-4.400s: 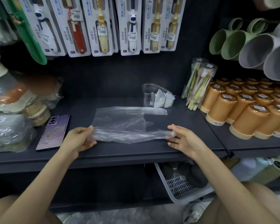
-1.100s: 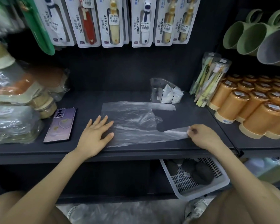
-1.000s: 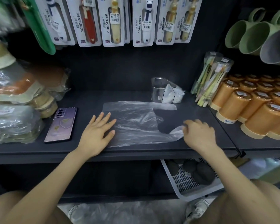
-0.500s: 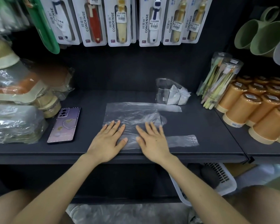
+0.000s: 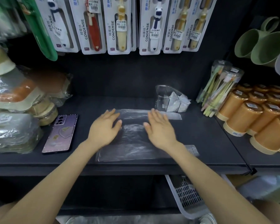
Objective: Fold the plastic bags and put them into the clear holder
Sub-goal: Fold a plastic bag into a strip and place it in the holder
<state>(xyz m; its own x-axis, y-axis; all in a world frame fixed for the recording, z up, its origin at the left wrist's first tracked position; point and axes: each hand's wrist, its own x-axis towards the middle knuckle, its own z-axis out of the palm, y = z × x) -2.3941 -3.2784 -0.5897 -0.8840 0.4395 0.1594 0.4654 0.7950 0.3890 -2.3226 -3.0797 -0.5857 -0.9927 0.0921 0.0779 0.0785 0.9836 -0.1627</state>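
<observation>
- The left hand (image 5: 103, 129) and right hand (image 5: 160, 130) are sliding farther back across the thin transparent plastic bag (image 5: 134, 147) than a moment ago, flat-fingered and apart.
- The bag is lying flattened on the black shelf (image 5: 204, 126), near the clear curved plastic holder (image 5: 163, 99); folding is probably coming next.

Single head-worn wide-angle view, facing forward and down.
Close over a dark shelf (image 5: 200, 135); left hand (image 5: 103, 129) and right hand (image 5: 160, 130) lie at mid-frame.
</observation>
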